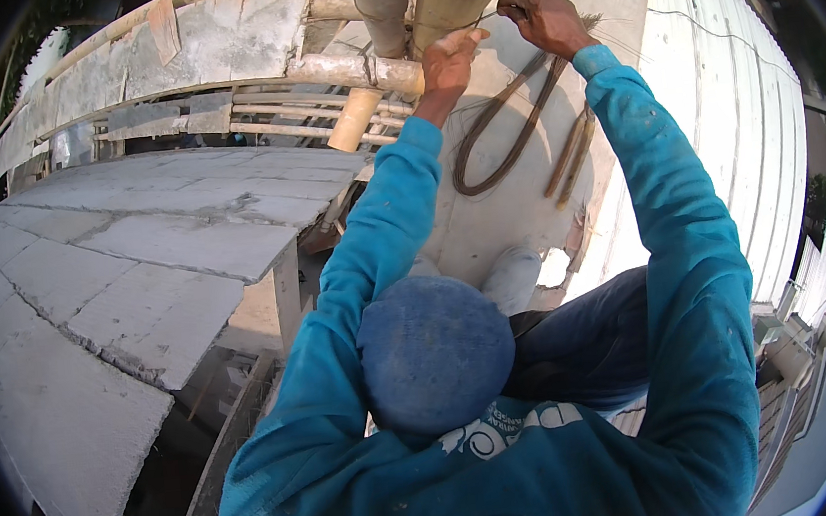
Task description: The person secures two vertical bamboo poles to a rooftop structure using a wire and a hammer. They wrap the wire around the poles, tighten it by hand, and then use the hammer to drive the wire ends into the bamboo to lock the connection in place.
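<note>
At the top of the view, my left hand point(450, 63) is beside an upright post point(453, 0), its thumb and fingers closed on a short, thin dark wire point(485, 19). My right hand point(549, 20), to its right, has curled fingers pinching the same wire's other end. Below the hands, a looped bundle of brown tie wire point(478, 184) lies on a pale board point(460, 229). To its right lies a tool with two rusty handles point(571, 161); its head is hidden by my right forearm.
A round bamboo pole point(383, 12) stands left of the post and meets a horizontal bamboo pole point(340, 69). Grey slabs point(149, 249) with gaps and broken edges spread out at left. White corrugated sheeting point(716, 99) slopes at right. My bent knee point(437, 355) is below the board.
</note>
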`<move>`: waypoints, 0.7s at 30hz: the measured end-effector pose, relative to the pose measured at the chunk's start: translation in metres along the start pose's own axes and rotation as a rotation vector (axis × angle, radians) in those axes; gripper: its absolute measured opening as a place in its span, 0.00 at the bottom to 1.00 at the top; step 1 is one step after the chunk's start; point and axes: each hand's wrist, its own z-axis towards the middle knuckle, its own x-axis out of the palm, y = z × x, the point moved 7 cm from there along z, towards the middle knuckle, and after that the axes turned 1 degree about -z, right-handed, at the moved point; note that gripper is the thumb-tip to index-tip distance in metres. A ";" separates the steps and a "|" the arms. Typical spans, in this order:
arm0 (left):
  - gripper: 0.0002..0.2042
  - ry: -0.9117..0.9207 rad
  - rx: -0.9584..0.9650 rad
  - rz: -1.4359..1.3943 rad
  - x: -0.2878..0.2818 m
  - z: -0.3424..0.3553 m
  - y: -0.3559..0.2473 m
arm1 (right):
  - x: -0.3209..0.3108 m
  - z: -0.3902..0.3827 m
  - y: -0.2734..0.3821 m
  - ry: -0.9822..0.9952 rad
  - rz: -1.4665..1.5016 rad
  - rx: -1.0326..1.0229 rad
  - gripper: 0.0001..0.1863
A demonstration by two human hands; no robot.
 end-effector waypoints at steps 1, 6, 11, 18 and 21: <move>0.16 0.003 0.025 0.022 -0.001 -0.001 -0.004 | 0.005 0.003 -0.004 -0.016 0.006 -0.019 0.11; 0.16 -0.015 0.122 0.007 -0.002 -0.004 -0.012 | 0.016 0.017 -0.015 0.062 0.052 -0.083 0.12; 0.14 -0.158 0.361 0.233 -0.003 -0.007 -0.013 | 0.011 0.023 -0.010 0.125 0.050 -0.076 0.13; 0.10 -0.301 0.497 0.569 0.008 -0.010 -0.004 | -0.005 0.019 0.013 0.029 -0.082 -0.105 0.11; 0.09 -0.318 0.424 0.652 0.015 -0.009 -0.001 | -0.007 0.016 0.023 -0.012 -0.095 -0.021 0.11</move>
